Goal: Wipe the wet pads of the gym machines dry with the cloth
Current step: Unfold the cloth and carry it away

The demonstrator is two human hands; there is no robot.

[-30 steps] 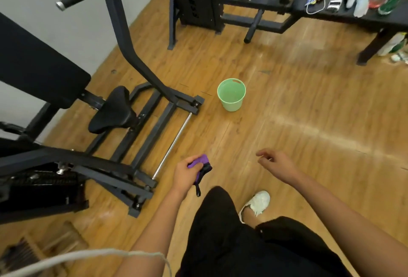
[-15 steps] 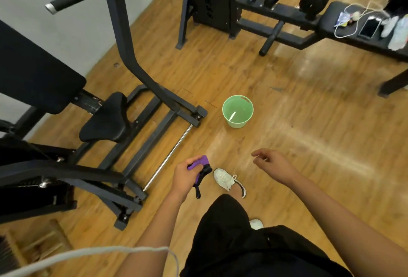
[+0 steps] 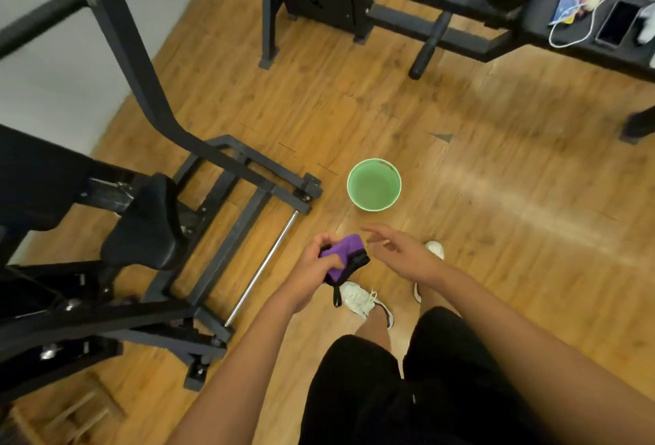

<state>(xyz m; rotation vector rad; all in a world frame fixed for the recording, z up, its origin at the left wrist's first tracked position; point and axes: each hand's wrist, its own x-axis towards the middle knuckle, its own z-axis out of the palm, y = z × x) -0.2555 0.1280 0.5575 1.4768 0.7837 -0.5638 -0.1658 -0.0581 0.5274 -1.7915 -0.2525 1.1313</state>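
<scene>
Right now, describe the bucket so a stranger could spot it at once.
Find the black gym machine on the left of the wooden floor. Just right of its front frame corner stands a small round bucket. It alone is pale green.

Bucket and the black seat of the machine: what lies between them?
In the head view, black frame bars and the upper end of a chrome rod lie between seat and bucket, then a short strip of bare floor.
</scene>
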